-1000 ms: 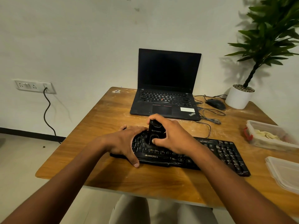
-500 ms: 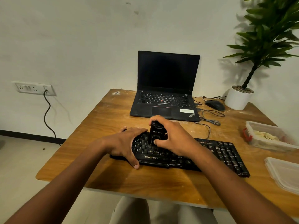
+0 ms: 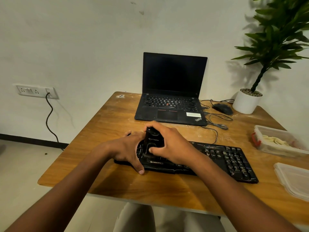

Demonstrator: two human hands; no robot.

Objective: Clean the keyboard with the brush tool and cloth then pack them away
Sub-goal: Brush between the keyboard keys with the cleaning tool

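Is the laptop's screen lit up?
No, the laptop stands open behind the keyboard, but its screen is dark.

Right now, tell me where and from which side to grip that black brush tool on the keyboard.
Grip the brush tool across its narrow sides, coming from above, as the right hand does: thumb on the near left edge, fingers over the far side. It stands on the keyboard with its flat labelled face up, so the sides are the free surfaces. The left hand steadies the keyboard's left end.

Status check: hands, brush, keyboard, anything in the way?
Right hand grips black brush tool on black keyboard. Left hand rests on keyboard's left end, thumb at front edge. Nothing in the way.
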